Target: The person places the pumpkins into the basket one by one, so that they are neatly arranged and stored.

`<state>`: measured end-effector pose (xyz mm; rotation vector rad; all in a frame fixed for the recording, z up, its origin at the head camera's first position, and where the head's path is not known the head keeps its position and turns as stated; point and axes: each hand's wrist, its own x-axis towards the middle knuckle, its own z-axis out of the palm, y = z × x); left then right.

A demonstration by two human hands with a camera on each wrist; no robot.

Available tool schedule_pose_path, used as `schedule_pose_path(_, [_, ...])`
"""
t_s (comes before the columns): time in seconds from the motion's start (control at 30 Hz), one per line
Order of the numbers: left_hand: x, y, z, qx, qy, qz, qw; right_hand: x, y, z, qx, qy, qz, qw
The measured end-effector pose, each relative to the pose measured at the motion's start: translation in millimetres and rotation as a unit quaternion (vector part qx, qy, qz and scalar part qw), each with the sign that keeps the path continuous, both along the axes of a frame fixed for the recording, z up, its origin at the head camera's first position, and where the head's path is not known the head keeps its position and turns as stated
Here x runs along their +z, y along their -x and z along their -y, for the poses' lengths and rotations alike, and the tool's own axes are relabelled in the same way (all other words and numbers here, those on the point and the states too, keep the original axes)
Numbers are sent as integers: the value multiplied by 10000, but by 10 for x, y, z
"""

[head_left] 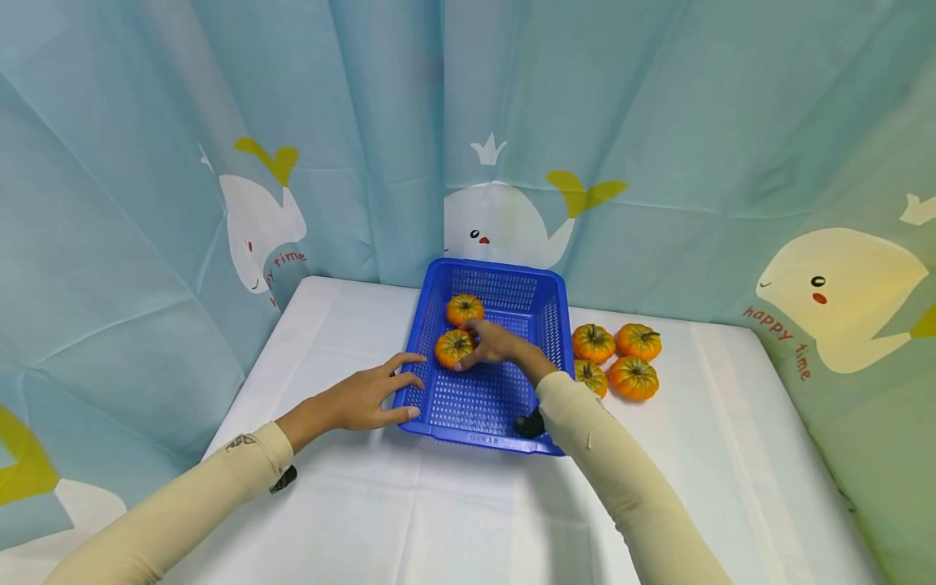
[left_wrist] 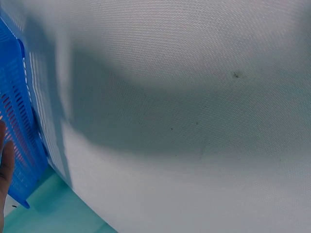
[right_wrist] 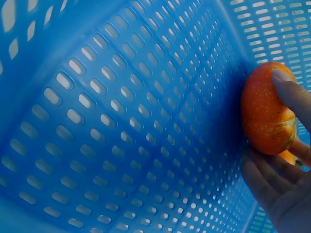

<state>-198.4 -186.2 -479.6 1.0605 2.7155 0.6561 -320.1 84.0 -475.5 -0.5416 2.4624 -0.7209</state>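
Inside the blue plastic basket (head_left: 483,406), my right hand (head_left: 491,341) grips a small orange pumpkin (head_left: 453,348) near the left wall. The right wrist view shows the thumb (right_wrist: 294,97) on one side of this pumpkin (right_wrist: 267,109) and the fingers around its other side. Another small pumpkin (head_left: 465,309) sits just behind it in the basket. My left hand (head_left: 369,396) is at the basket's left rim, fingers spread and loosely bent, with the tips at the edge. Only a sliver of its fingers (left_wrist: 7,162) shows beside the basket wall (left_wrist: 17,97) in the left wrist view.
Several more small pumpkins (head_left: 634,378) stand grouped on the white-covered table (head_left: 717,455), close to the basket's right side. A light blue curtain (head_left: 380,146) with whale prints hangs behind the table and along both sides.
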Motion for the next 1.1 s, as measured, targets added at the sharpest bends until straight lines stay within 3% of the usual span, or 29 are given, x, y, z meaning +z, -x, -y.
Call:
schedule_pose_path(0.63, [8,-3,-17,23,-8,-14,10000,11,4,-36,39,-18,0,10000])
schedule_pose_path(1.1, [16,-17,-4,29,5,73,10000,216,1,-87,-153,330,-106,9993])
